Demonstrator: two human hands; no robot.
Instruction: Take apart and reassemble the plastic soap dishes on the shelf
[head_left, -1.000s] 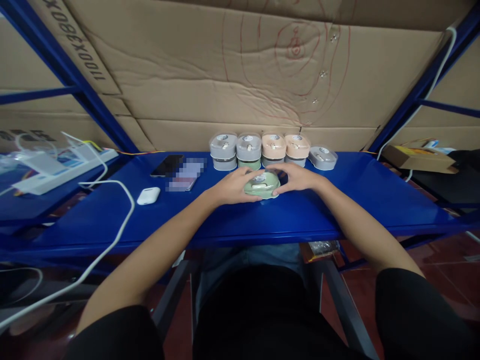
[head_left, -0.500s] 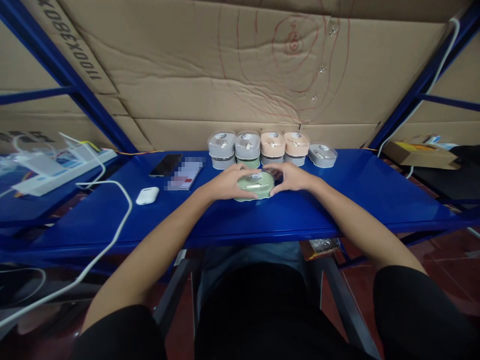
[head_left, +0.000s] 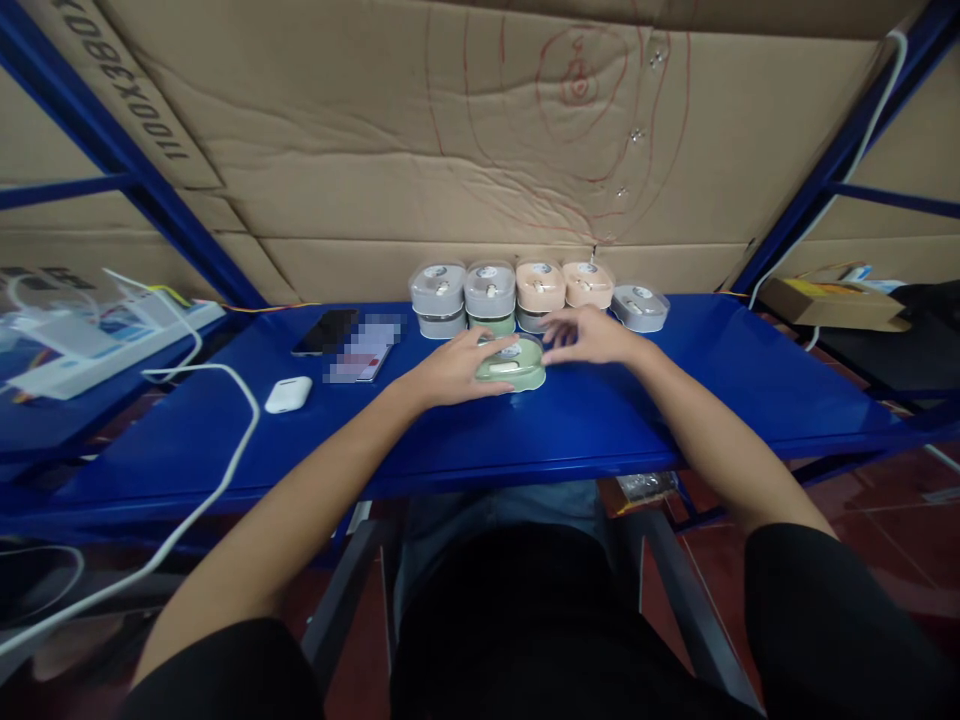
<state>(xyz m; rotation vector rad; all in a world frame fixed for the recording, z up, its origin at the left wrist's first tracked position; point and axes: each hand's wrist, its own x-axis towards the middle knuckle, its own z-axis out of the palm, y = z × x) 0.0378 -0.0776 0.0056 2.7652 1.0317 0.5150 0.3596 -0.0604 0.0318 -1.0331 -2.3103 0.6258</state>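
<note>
A small green box [head_left: 529, 375] with a clear lid and a round label sits on the blue table in front of me. My left hand [head_left: 457, 370] grips its left end, thumb on the near side and fingers across the far side of the lid. At the box's right end, my right hand [head_left: 589, 337] is held just above and beside it, fingers curved and apart, with nothing in them. Behind stand stacked boxes of the same kind, among them a grey box [head_left: 437, 290] and a peach box [head_left: 589, 286]. A single grey box [head_left: 640, 308] lies to their right.
On the left of the blue table [head_left: 735, 390] lie a dark phone [head_left: 325, 332], a phone with a lit screen [head_left: 373, 350] and a white earphone case [head_left: 289, 394]. A white cable [head_left: 232, 470] loops past them from a power strip [head_left: 112, 355]. Cardboard walls the back.
My right hand has come off the right end of the green box and lifted slightly. My left hand stays on the box. The view has shifted a little.
</note>
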